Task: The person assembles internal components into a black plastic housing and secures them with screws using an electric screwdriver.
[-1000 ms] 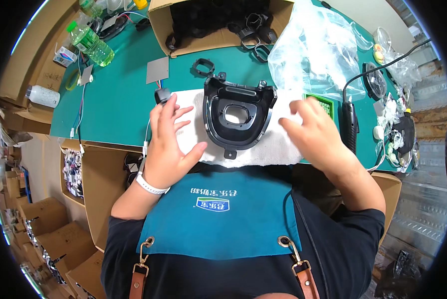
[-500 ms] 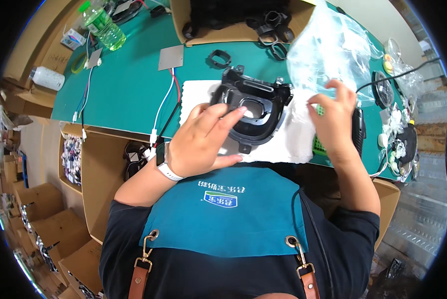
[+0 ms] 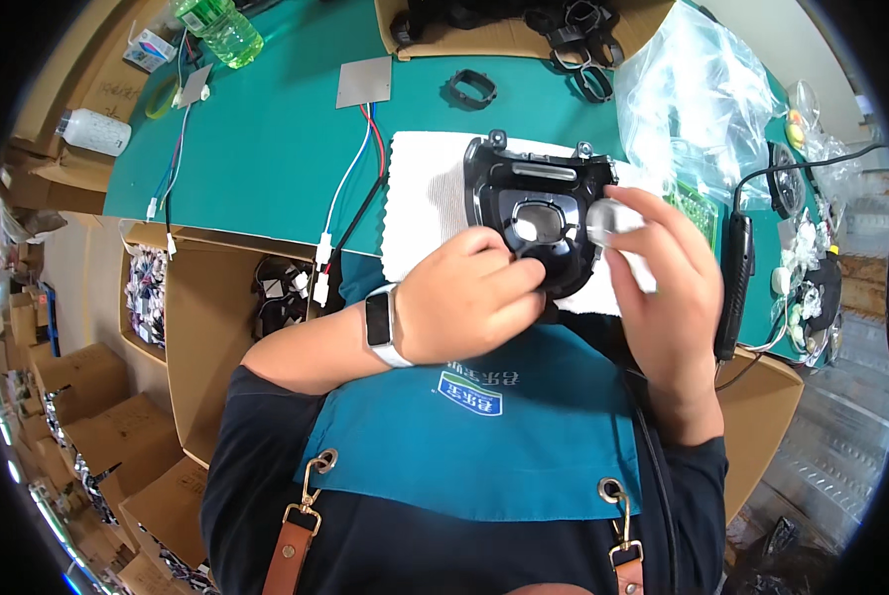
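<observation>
A glossy black plastic lamp housing (image 3: 546, 177) with an oval opening in its middle lies on a white cloth (image 3: 420, 193) in front of me. My left hand (image 3: 469, 297) is closed on the housing's near left edge, its fingers curled and partly hidden. Between the thumb and fingers of my right hand (image 3: 668, 288) is a small clear lens-like piece (image 3: 611, 222), held beside the housing's right edge. Whether the piece touches the housing I cannot tell.
Beyond the cloth lie a black plastic ring (image 3: 472, 89) and a metal plate (image 3: 363, 81) with wires. An open cardboard box (image 3: 504, 42) stands at the back. On the right are a clear plastic bag (image 3: 688, 89), a green circuit board (image 3: 700, 210) and a black-handled corded tool (image 3: 734, 283).
My left hand has gone from reaching over the housing to gripping its near edge. The housing has turned slightly. My right hand has brought a clear lens-like piece to the housing's right side.
</observation>
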`<action>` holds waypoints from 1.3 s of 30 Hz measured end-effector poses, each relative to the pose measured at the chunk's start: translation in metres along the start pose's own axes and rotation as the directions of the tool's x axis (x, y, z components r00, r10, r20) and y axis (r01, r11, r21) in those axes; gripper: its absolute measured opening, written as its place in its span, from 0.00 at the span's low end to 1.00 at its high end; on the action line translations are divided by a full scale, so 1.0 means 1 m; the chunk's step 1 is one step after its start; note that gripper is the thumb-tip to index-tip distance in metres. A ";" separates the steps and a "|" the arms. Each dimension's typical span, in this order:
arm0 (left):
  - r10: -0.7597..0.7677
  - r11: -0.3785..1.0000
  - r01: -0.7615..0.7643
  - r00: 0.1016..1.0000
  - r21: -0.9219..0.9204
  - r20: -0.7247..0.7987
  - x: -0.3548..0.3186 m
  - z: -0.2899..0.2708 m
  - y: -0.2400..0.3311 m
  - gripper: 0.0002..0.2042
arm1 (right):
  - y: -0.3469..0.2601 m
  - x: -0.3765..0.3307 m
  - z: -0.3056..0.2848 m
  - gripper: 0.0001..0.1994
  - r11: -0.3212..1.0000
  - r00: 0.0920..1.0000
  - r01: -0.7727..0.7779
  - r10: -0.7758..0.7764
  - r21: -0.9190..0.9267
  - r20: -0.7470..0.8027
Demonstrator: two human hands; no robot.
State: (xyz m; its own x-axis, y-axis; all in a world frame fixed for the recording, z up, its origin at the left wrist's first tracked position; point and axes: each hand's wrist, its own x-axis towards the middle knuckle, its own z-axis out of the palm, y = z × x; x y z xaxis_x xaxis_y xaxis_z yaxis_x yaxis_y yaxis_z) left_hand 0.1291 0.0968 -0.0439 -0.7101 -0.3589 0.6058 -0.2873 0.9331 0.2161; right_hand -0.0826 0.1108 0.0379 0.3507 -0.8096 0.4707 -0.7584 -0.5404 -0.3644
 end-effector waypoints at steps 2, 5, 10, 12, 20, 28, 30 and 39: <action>0.029 0.998 -0.026 0.998 -0.057 0.051 -0.001 -0.008 0.011 0.09 | 0.006 0.003 0.015 0.09 0.999 0.997 0.040 -0.039 -0.018 0.066; 0.046 0.990 -0.034 0.995 -0.135 0.091 -0.011 -0.021 0.019 0.09 | 0.006 0.000 0.023 0.10 0.996 0.982 0.070 -0.078 0.050 0.175; -0.003 0.959 0.020 0.998 -0.281 0.060 -0.024 -0.070 0.012 0.14 | 0.000 0.002 0.038 0.20 0.991 0.965 0.094 -0.115 0.098 0.235; -0.073 0.948 0.083 0.996 -0.306 0.043 -0.031 -0.072 0.005 0.19 | 0.003 0.001 0.042 0.21 0.992 0.960 0.084 -0.107 0.099 0.260; -0.145 0.952 0.168 0.984 -0.257 0.104 -0.025 -0.063 -0.005 0.21 | 0.010 -0.008 0.036 0.26 0.997 0.971 0.037 -0.054 0.075 0.235; -0.029 0.973 0.055 0.993 -0.224 0.116 0.004 -0.042 -0.002 0.15 | 0.008 -0.008 0.012 0.22 0.940 0.995 0.046 -0.073 0.339 0.068; 0.046 0.973 -0.015 0.990 -0.229 0.134 0.010 -0.035 -0.003 0.15 | 0.012 -0.004 0.011 0.16 0.947 0.959 0.150 -0.209 0.283 0.190; -0.216 0.968 0.238 0.953 -0.084 0.210 0.009 -0.019 -0.005 0.33 | 0.032 -0.021 -0.004 0.09 0.984 0.992 -0.101 0.110 0.144 -0.055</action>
State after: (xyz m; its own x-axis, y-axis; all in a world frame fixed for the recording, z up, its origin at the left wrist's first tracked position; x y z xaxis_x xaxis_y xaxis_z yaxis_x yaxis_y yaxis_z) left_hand 0.1361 0.0894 -0.0250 -0.7502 -0.5482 0.3697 -0.3930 0.8193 0.4175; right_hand -0.1162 0.1112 0.0194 0.2349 -0.8501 0.4713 -0.7026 -0.4835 -0.5220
